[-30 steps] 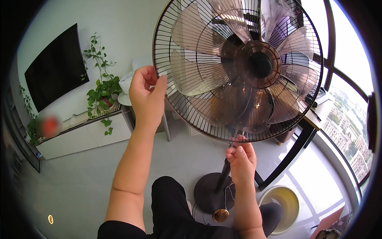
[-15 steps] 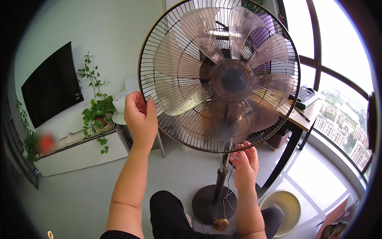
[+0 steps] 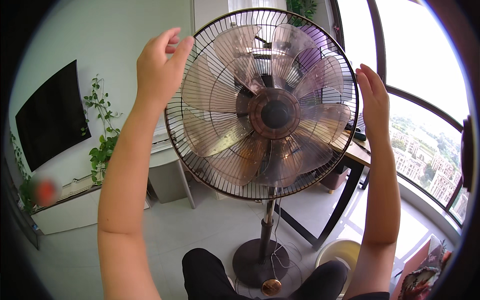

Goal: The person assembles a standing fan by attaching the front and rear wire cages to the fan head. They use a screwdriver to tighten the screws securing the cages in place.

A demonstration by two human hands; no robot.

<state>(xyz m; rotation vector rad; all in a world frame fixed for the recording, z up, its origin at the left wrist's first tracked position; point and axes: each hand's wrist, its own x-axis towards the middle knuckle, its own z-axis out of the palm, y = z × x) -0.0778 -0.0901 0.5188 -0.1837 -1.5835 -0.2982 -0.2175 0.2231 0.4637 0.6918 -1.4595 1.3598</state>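
Observation:
A large pedestal fan (image 3: pixel 274 114) stands upright in front of me. Its clear, brownish blades (image 3: pixel 212 132) surround a dark round hub, and dark cage wires show through them. At the upper left of the round rim is my left hand (image 3: pixel 161 65), thumb and fingers apart, the thumb tip at the rim; whether it touches I cannot tell. My right hand (image 3: pixel 374 100) is beside the right rim with its fingers stretched out, holding nothing. The pole (image 3: pixel 266 230) runs down to a round dark base (image 3: pixel 260 262). By the base lies a thin wire grille with a copper-coloured disc (image 3: pixel 271 287).
A desk (image 3: pixel 356 152) stands behind the fan on the right, near tall windows. A pale bucket (image 3: pixel 345 250) stands between my right leg and forearm. On the left are a wall-mounted screen (image 3: pixel 52 117), a trailing plant (image 3: pixel 102 150) and a low white cabinet (image 3: pixel 75 212).
Both hands have gone up: the left from the left rim to the upper left, the right from the bottom rim to the right side. The view has shifted, so the fan sits lower.

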